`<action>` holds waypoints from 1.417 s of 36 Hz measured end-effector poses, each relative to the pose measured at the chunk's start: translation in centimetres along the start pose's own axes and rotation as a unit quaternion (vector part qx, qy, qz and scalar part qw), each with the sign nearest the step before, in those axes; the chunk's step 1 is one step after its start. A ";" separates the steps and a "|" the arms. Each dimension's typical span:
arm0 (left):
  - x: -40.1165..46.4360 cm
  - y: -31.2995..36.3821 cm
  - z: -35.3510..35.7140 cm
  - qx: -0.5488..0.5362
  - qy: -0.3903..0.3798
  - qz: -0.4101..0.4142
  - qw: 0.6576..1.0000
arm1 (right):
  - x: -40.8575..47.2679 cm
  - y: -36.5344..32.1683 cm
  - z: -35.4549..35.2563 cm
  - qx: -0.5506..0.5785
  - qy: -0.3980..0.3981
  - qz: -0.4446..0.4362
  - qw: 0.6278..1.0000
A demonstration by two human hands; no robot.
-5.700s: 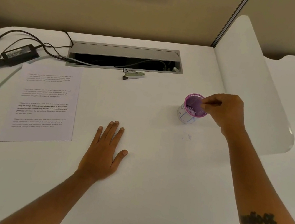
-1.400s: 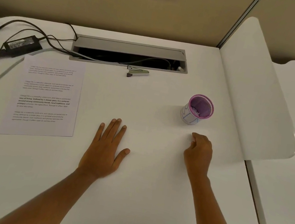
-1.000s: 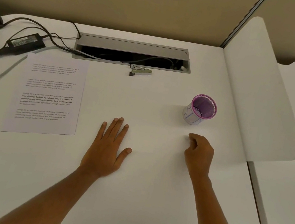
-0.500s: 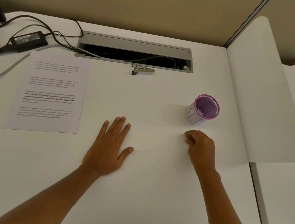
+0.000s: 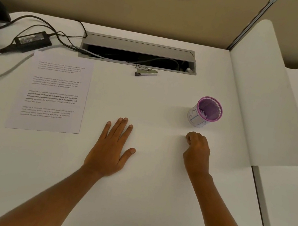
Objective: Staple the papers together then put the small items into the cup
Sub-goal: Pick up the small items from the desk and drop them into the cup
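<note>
Fingers of my left hand (image 5: pixel 111 146) lie straight and spread, palm flat on the white desk (image 5: pixel 139 200), holding nothing. Fingers of my right hand (image 5: pixel 196 153) are curled inward, knuckles up, fingertips down against the desk surface; whether they pinch a small item cannot be determined, since the tips are hidden under the hand.

Cup (image 5: pixel 204 112): purple mesh with a white paper wrap, upright, at 12 o'clock from my right hand and near it but not touching. Small pale items are visible inside, against the near wall.

Papers (image 5: pixel 52 94): a printed sheet or stack lies flat at 10 o'clock from my left hand, well apart from it. The number of sheets cannot be determined.

Stapler (image 5: pixel 145 72): small, silver, lying on the desk at 12 o'clock from my left hand, just in front of the open grey cable tray (image 5: pixel 139 47).

Black power adapter (image 5: pixel 33 40) with its cables sits at 11 o'clock from the papers, near their top left corner. White divider panel (image 5: pixel 269 97) stands at 3 o'clock from the cup.
</note>
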State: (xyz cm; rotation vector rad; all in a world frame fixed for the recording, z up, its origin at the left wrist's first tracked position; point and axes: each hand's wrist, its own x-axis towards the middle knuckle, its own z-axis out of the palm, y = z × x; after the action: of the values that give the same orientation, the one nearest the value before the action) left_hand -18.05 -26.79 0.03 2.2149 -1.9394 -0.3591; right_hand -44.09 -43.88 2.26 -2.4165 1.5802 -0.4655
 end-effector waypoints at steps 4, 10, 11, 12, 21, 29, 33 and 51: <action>-0.1 0.1 0.0 0.006 0.000 0.001 1.000 | -0.3 -0.3 0.2 -0.015 -0.004 -0.016 1.000; -0.1 0.1 0.0 0.007 -0.001 0.000 1.000 | 0.3 0.0 -0.3 0.068 -0.015 0.069 0.995; -0.1 0.1 0.0 0.007 -0.001 0.000 1.000 | 0.5 0.1 -0.6 0.113 -0.002 0.118 0.987; -0.1 0.0 0.0 0.006 -0.002 0.000 1.000 | 0.8 0.1 -1.1 0.161 0.011 0.178 0.971; -0.1 0.0 0.0 0.002 -0.002 0.001 1.000 | 2.9 -0.2 -8.0 0.614 0.011 0.437 0.657; 0.0 0.0 0.2 0.005 -0.003 0.002 1.000 | 7.8 -2.0 -13.5 0.554 0.030 0.332 0.763; -0.1 0.0 0.1 0.002 0.003 0.003 1.000 | 10.6 -1.6 -12.8 0.354 0.042 0.264 0.896; 0.0 0.0 0.0 0.004 -0.009 -0.001 1.000 | 12.6 -1.2 -11.7 0.148 0.044 0.159 0.975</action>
State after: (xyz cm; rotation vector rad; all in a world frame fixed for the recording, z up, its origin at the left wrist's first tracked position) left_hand -18.05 -26.84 0.07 2.2257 -1.9507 -0.3730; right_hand -42.77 -55.08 15.37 -1.9069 1.7492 -0.6961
